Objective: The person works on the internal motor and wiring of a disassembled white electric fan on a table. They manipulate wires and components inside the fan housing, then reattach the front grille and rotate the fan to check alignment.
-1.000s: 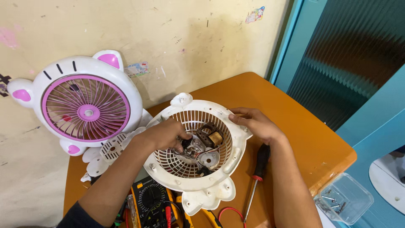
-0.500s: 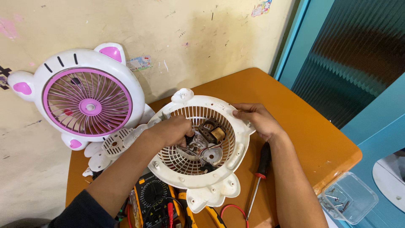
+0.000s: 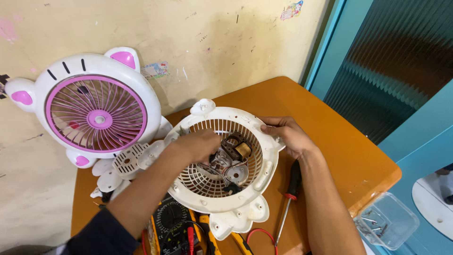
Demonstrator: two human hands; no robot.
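Fingers of the left hand (image 3: 200, 144) close on the motor (image 3: 230, 158) inside the light, brittle-looking fan shell (image 3: 222, 193) on the desk (image 3: 339, 156), while the right hand (image 3: 288, 134) pinches its rim, probably the safest hold.

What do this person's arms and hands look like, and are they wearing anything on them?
Both hands are bare: no gloves, rings or watch show. The left hand leads into a bare forearm, with a dark navy sleeve pushed up near the elbow. The right hand and its forearm are uncovered to the frame's edge, so no sleeve shows on that side.
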